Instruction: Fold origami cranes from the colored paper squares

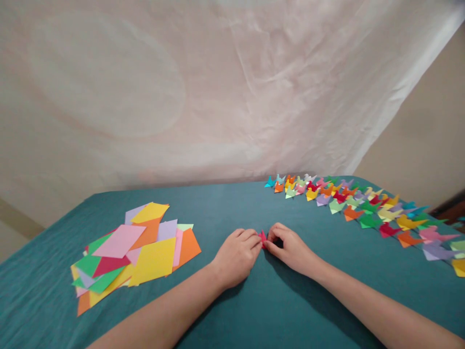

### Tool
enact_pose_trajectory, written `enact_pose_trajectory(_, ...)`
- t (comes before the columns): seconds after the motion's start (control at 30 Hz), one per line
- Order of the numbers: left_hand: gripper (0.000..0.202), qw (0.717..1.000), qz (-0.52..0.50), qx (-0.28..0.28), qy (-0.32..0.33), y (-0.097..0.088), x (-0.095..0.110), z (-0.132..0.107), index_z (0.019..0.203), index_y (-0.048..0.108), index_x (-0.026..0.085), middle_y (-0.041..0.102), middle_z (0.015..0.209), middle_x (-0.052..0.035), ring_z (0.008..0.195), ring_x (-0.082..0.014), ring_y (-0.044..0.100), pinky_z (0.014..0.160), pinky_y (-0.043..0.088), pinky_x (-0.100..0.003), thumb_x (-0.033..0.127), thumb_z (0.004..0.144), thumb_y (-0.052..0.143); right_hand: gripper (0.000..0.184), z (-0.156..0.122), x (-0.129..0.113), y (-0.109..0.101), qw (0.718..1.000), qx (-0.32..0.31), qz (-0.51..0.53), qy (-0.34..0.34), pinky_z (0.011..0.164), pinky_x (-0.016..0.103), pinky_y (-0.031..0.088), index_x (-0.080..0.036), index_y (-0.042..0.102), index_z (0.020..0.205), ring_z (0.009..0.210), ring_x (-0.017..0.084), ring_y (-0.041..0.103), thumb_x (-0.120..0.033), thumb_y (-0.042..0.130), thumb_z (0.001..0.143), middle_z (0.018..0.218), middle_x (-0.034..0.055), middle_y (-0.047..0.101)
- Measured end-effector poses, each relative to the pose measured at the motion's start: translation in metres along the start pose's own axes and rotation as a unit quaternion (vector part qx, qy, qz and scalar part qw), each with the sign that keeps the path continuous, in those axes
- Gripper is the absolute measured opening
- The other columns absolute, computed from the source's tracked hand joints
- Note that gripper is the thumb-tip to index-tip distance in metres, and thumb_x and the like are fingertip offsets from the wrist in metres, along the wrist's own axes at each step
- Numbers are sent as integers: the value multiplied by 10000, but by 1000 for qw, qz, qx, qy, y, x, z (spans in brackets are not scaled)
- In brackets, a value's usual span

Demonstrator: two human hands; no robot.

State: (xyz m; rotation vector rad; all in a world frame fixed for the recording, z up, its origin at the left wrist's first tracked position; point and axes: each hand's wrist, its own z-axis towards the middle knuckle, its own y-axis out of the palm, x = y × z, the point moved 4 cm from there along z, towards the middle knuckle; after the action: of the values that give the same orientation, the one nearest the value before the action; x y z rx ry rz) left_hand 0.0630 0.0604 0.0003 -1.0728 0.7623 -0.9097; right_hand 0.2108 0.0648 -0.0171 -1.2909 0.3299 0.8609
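Both of my hands meet near the middle of the teal-covered table [254,310]. My left hand [237,256] and my right hand [290,248] have their fingers curled and pinched together on a small red piece of folded paper [262,237]. Only a sliver of the red paper shows between the fingertips; the rest is hidden by the fingers. Both hands rest low on the cloth.
A loose pile of flat coloured paper squares [134,252] lies to the left. Several rows of small folded paper figures [363,206] in many colours run along the back right to the right edge. A pale cloth backdrop [203,87] hangs behind the table.
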Motion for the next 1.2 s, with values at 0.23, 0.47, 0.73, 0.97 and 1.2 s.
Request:
enact_pose_trajectory(0.23,220,1000,14,10,5,0,2,0,1057,582,111,626,1013,-85,1033,-207,510,874,389,-350,150,898,435,156,-1,2,1,1000,5,-12,-5,626,257,378,-181,499,649,669,139,490,-189,535,800,717,6,511)
enact_pose_trajectory(0.47,233,1000,10,1,10,0,4,-1,1090,565,119,623,1032,-83,1041,-195,505,888,378,-352,151,901,433,146,0,2,2,1000,10,-17,-12,632,259,384,-179,505,657,676,139,487,-191,541,799,722,8,516)
enact_pose_trajectory(0.73,242,1000,3,-6,12,-1,3,-1,1106,563,135,623,1052,-79,1048,-196,501,888,372,-351,159,902,436,101,-3,1,-2,1000,6,11,-25,648,265,419,-173,553,712,698,141,518,-195,536,810,751,15,544)
enact_pose_trajectory(0.97,256,1000,-4,-9,9,1,3,-1,1130,553,135,615,1076,-78,1065,-199,488,900,367,-345,161,901,439,274,-13,-3,-11,995,-20,-26,-99,746,273,451,-194,644,933,817,146,566,-79,415,836,886,47,615)
enact_pose_trajectory(1.2,244,1000,-3,-11,7,1,3,-1,1109,564,127,616,1058,-74,1060,-197,485,912,367,-351,163,895,452,293,-24,-15,-9,955,-39,-223,-194,773,337,443,-188,646,1037,886,196,539,-109,443,842,943,87,623)
